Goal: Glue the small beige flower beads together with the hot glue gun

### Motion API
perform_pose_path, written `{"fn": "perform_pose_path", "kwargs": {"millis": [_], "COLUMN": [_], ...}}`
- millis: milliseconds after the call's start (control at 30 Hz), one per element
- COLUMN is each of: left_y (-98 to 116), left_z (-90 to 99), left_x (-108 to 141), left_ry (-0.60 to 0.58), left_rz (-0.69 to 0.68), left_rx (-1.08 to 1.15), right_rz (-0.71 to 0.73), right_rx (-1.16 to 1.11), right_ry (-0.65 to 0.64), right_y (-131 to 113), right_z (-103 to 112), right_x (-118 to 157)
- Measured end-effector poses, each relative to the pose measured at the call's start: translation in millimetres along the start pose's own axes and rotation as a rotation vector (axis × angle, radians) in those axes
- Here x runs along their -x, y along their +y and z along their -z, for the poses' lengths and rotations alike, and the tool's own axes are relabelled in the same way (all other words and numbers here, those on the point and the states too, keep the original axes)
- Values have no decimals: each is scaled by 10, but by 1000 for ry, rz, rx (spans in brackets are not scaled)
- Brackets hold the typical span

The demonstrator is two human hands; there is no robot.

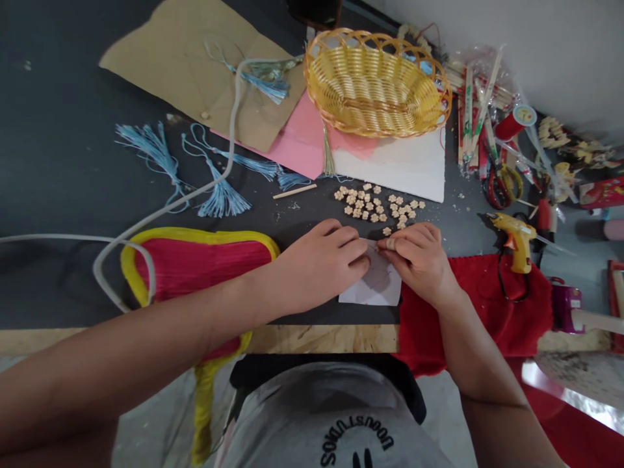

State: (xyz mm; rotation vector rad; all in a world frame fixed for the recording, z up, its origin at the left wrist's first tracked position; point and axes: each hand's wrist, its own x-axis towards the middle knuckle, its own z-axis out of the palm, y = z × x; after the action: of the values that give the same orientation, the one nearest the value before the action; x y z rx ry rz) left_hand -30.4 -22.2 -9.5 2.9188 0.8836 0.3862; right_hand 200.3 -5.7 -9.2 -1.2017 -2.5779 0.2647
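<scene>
A small white paper [373,289] lies at the table's front, between my hands. My left hand [324,263] rests over its left edge, fingers curled together; what they hold, if anything, is hidden. On the other side my right hand [416,257] pinches something tiny near the paper's top edge, too small to name. Just beyond my fingers are several small flower-shaped wooden pieces [363,203] in loose groups. Under my left forearm lies a pink fan-shaped piece with a yellow border [199,260].
A yellow woven basket [377,88] sits on papers at the back. Blue tassels [221,195] and a pale cable [236,110] lie left. Right are a red cloth [480,292], glue gun [517,237], scissors [502,185] and red thread spool [514,123].
</scene>
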Motion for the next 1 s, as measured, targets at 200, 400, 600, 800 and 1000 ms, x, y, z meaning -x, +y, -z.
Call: {"fn": "perform_pose_path", "kwargs": {"millis": [200,400,600,800,1000], "left_y": [-24,-28,-44,-51,-45], "left_z": [13,22,14,8,2], "left_x": [-22,-55,-59,-76,-70], "left_ry": [3,-9,-23,3,-4], "left_rz": [-21,-22,-36,-38,-38], "left_rx": [-6,-15,-13,-10,-8], "right_rz": [-4,-18,-8,12,20], "right_rx": [8,-8,-18,-18,-17], "right_ry": [-2,-8,14,25,29], "right_y": [-4,-2,7,21,30], "right_z": [-7,-14,-32,-43,-41], "right_x": [1,3,0,4,11]}}
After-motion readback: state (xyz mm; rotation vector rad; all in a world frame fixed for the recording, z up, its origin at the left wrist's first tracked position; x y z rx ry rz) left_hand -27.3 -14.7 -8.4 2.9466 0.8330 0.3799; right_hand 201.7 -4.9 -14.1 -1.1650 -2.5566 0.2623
